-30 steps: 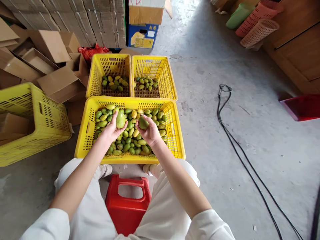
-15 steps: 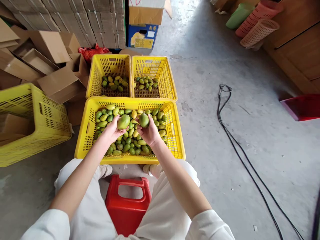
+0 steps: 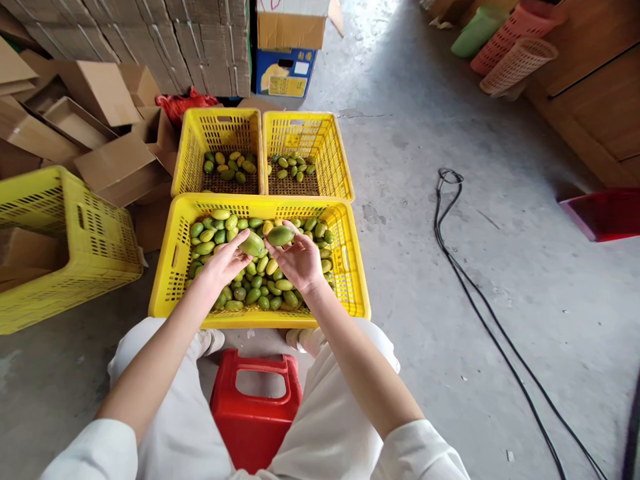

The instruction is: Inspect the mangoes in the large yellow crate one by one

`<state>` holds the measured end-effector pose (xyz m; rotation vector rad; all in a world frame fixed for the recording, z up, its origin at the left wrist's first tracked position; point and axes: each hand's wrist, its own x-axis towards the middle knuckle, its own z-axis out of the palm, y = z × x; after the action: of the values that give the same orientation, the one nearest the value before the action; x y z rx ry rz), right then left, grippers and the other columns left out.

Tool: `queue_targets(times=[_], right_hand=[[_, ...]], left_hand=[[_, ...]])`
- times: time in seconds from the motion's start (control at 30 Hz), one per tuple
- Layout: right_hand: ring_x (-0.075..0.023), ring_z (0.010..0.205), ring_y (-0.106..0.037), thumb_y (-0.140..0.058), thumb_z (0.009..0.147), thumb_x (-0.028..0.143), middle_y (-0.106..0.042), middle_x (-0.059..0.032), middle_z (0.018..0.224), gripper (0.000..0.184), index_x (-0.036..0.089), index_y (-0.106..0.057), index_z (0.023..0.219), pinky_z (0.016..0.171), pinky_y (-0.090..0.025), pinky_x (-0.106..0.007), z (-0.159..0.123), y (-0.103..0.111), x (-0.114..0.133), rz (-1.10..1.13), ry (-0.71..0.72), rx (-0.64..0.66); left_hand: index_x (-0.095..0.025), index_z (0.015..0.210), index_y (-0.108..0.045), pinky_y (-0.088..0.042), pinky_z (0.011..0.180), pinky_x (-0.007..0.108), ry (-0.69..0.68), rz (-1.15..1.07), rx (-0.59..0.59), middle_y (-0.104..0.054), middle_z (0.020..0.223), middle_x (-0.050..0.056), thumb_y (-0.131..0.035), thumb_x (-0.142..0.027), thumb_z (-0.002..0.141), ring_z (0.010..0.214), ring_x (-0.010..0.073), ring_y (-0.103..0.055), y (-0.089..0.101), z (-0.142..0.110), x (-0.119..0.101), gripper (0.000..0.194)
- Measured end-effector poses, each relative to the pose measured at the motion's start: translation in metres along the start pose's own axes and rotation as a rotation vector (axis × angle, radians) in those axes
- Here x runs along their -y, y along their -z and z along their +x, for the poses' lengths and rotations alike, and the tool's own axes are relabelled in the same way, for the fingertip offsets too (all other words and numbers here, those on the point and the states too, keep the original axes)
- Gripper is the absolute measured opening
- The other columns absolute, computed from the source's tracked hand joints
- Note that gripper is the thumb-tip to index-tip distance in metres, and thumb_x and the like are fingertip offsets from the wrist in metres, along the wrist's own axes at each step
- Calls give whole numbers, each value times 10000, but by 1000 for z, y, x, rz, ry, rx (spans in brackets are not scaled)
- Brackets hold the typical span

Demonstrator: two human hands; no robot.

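Note:
A green mango is gripped between the thumb and fingers of my left hand. My right hand, palm turned partly up, holds a darker green mango at its fingertips. Both fruits are above the large yellow crate, close to each other. Inside that crate lie many green and yellowish mangoes, partly hidden by my hands.
Two smaller yellow crates, a left one and a right one, hold several mangoes each beyond the large crate. A yellow crate with cardboard stands left, near cardboard boxes. A red stool is between my legs; a black cable lies right.
Both mangoes have been turned in my hands. The right one now lies more sideways, with my right palm opened upward, and the left one has shifted slightly right.

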<state>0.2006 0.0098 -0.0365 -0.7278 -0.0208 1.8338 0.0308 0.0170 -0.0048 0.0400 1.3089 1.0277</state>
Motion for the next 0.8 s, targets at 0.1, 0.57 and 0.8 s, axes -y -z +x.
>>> queue_targets(times=[0.1,0.57,0.8], right_hand=[[-285,1113,-802,-783,942,301,-811,-51,1006,98,259,-710,992,1026,-713,-526,1,2,0,9,-4,1],[-109,571,-572,-831,994,472,-735,29,802,367,253,-578,843,485,-445,-201,-4,-13,4,-112,-58,-147],[-108,590,-580,-864,979,476,-641,54,707,374,243,-606,844,465,-395,-192,-4,-13,3,-173,-40,-160]], left_hand=[[-182,1019,-760,-571,636,239,50,-39,-8,-762,838,58,-793,-194,985,725,157,-697,-1,-3,-4,49],[-169,956,-727,-601,676,192,7,-27,59,-786,899,49,-747,-51,966,710,110,-705,-6,-14,-6,120],[-252,1182,-750,-652,823,319,-8,-12,68,-794,1077,67,-830,-217,983,940,202,-767,7,5,1,217]])
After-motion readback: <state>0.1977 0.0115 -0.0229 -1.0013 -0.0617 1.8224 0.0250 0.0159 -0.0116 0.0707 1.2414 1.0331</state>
